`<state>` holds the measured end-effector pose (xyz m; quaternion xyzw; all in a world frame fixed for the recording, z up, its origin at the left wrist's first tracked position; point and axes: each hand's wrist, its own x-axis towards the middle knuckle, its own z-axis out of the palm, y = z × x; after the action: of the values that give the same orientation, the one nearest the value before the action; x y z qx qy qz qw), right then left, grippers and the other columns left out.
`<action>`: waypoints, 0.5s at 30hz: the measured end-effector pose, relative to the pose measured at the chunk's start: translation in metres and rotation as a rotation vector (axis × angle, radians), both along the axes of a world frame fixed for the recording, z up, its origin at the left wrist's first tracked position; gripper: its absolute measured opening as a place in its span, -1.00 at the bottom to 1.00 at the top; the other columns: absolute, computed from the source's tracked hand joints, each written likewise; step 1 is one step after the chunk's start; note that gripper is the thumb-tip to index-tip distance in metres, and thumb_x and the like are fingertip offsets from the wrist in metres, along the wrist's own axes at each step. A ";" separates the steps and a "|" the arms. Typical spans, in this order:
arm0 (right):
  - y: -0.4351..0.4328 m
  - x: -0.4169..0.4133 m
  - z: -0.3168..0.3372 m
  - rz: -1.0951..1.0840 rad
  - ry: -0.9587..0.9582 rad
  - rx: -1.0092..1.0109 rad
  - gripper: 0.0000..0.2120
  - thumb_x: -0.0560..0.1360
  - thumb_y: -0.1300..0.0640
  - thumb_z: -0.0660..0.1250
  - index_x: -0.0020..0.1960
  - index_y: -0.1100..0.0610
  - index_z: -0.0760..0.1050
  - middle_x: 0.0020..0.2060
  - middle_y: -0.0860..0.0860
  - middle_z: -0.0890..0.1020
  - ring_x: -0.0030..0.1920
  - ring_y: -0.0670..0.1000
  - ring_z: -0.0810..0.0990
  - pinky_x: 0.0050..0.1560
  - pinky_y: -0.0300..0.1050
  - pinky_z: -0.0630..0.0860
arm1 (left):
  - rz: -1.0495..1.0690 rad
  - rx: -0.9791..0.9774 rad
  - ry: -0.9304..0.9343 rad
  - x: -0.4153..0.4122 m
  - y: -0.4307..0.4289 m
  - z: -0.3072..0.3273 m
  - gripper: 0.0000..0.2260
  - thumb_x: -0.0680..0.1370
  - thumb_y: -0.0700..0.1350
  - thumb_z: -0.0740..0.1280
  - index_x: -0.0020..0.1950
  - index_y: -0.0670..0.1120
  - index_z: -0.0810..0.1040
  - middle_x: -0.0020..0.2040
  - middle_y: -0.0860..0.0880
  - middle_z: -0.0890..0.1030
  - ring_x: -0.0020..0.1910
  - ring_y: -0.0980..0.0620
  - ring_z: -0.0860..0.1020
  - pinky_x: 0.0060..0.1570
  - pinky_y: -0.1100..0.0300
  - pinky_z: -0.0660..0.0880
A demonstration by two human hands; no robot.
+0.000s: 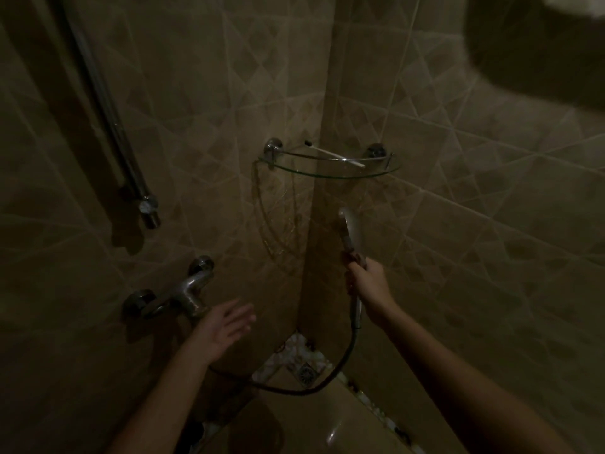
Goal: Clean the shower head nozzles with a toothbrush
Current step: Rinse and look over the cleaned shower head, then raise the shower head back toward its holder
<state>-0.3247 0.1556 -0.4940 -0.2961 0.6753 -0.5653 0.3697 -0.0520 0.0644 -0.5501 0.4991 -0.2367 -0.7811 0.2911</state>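
Note:
In a dim tiled shower corner, my right hand (368, 283) grips the handle of a pale shower head (352, 227), which points upward below the shelf. Its dark hose (327, 378) loops down and left toward the tap. A white toothbrush (334, 154) with a dark head lies across the glass corner shelf (386, 170), above the shower head. My left hand (224, 326) is open with fingers spread, holding nothing, just right of the chrome mixer tap (188, 293).
A chrome riser rail (111, 126) runs down the left wall to a bracket (149, 206). A floor drain (306, 371) sits in the corner below. A beige basin or ledge edge (343, 424) fills the bottom.

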 end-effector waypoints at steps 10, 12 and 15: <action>-0.015 0.056 0.087 0.410 0.041 -0.207 -0.76 0.46 0.25 0.42 -0.32 0.06 0.47 -0.49 -0.03 0.42 -0.46 0.01 0.38 -0.41 -0.12 0.34 | -0.911 -0.756 -0.585 -0.045 0.028 0.066 -0.56 0.36 0.17 0.49 0.18 0.06 0.61 0.29 0.01 0.58 0.30 0.03 0.52 0.33 0.13 0.43; -0.018 0.064 0.113 0.532 0.021 -0.248 -0.75 0.43 0.20 0.44 -0.36 -0.03 0.53 -0.47 0.00 0.42 -0.47 0.00 0.39 -0.43 -0.14 0.36 | -0.960 -0.756 -0.579 -0.052 0.037 0.087 -0.58 0.60 -0.01 0.31 0.44 -0.09 0.42 0.32 0.06 0.42 0.36 0.09 0.37 0.29 0.39 0.24; -0.022 0.070 0.150 0.704 -0.126 -0.251 -0.72 0.33 0.10 0.48 -0.43 0.04 0.41 -0.51 -0.01 0.35 -0.53 -0.06 0.33 -0.48 -0.20 0.32 | -0.938 -0.866 -0.498 -0.057 0.042 0.125 -0.65 0.66 -0.16 0.16 0.42 -0.26 0.40 0.41 -0.13 0.43 0.44 -0.10 0.37 0.36 0.23 0.24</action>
<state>-0.2550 0.1334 -0.3442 -0.5176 0.4339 -0.4990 0.5429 -0.1088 0.1063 -0.4250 0.3472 -0.7787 -0.5216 0.0320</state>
